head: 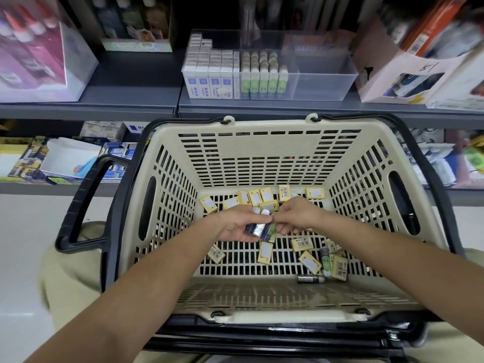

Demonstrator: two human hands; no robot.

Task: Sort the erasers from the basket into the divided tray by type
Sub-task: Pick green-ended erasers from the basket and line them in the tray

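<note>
Head view of a shop aisle: both of a person's arms reach down into a cream slotted basket [267, 158], where the sorting looks to be at the gathering stage. The left hand [235, 227] lies palm-up above the basket floor, its grip curled round a bundle of erasers [255, 229] in blue and white sleeves. They are fanned side by side, apparently so more can be stacked on before a trip to the shelf. The right hand [296, 216] meets it from the other side, its grip narrowed to a fingertip pinch on a green-sleeved eraser [273, 228] at the bundle's edge. Whether that piece is being added or picked out cannot be told.

Yellow boxed erasers [264, 251] lie scattered across the floor, thickest along the far wall and towards the near right corner. There a loose green eraser [325, 255] and a dark eraser [310, 279] also lie.

The divided tray [324, 82] stands on the grey shelf [131, 100] beyond the basket's far rim. Blue-and-white erasers [209, 81] stand upright in its left compartment and green erasers [264, 81] in the next; the right part looks unfilled.

High basket walls hem the hands in, so any load must rise above the far rim before going forward. The black handles [86, 195] are folded outward, and the top is open.
</note>
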